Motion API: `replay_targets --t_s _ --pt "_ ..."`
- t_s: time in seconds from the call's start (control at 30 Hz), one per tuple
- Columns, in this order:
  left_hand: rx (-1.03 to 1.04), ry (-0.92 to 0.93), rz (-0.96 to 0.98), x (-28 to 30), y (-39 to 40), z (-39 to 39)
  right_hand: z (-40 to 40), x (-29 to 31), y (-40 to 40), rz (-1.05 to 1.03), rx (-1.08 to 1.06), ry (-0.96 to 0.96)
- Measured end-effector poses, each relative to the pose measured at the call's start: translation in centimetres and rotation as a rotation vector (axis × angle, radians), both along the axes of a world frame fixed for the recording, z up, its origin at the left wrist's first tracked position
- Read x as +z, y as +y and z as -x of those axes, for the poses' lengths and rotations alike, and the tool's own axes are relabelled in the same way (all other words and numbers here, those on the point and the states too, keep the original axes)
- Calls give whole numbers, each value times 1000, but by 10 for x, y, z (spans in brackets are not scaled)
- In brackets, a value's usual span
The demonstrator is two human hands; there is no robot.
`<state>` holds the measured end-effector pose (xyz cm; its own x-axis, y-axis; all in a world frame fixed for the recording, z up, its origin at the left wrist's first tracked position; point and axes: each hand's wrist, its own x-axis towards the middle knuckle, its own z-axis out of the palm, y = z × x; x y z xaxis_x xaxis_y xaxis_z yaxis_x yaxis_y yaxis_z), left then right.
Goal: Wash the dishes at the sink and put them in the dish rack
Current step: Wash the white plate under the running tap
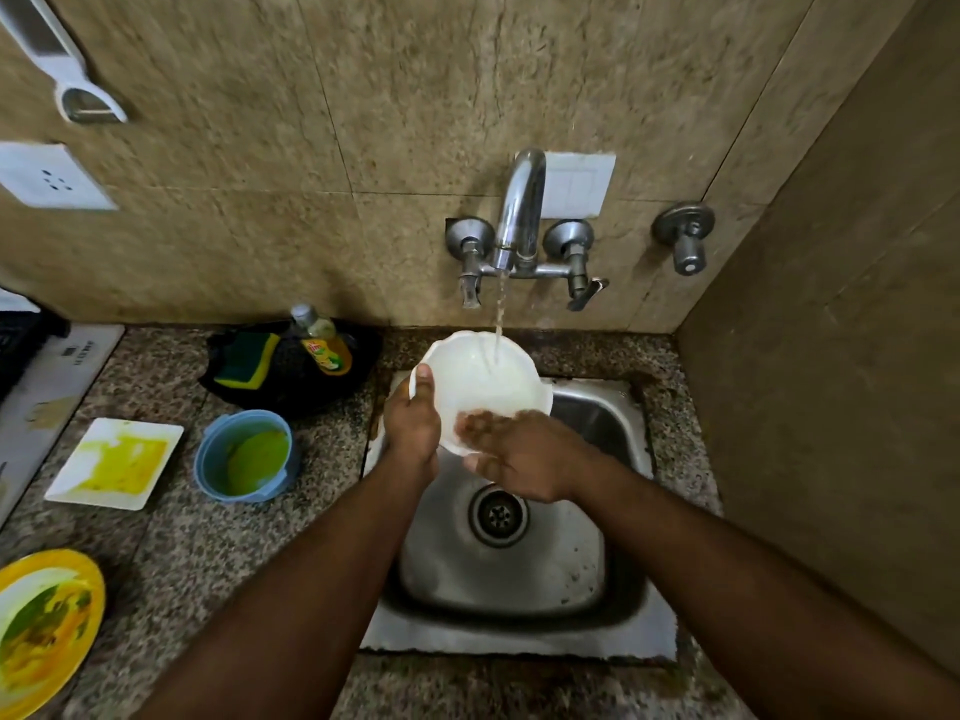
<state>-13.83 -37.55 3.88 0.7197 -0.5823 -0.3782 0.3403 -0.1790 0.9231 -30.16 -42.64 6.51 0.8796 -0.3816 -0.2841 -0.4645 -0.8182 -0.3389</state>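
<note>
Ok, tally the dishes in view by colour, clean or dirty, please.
White: 2, the bowl held under the tap in both hands and the square plate on the counter.
Blue: 1, the cup with green residue.
Yellow: 1, the smeared round plate at the left edge.
Total: 4

Speckled granite counter (171, 553), steel sink (597, 589) set in, square plate (115, 463), blue bowl (244, 456), yellow plate (44, 628), black tray (291, 379)
</note>
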Motion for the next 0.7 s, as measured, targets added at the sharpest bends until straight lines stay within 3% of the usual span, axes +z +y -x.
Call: replay_targets --t_s 0.1,0.17,0.27,0.33,0.43,0.53,0.63,0.7 --pt "-16 24 -102 3 -7 0 8 3 -15 271 -83 101" --pt "-64 44 -186 6 -14 -6 8 5 -15 309 -103 37" --pt "-247 150 -253 18 -15 -12 17 3 -13 -74 -317 -274" --pt "-346 108 -279 30 -16 -13 23 4 -19 -370 -495 -452" --pt "-445 -267 -272 38 -14 -21 22 15 -32 -659 -648 -522" --pt "-584 -358 -112 46 -3 -26 19 20 -52 -832 -658 -565" --pt "-805 -485 -90 50 5 -36 14 18 -71 -904 -652 -630" --pt "-851 -392 -88 47 9 -44 6 21 -73 -929 -641 -643"
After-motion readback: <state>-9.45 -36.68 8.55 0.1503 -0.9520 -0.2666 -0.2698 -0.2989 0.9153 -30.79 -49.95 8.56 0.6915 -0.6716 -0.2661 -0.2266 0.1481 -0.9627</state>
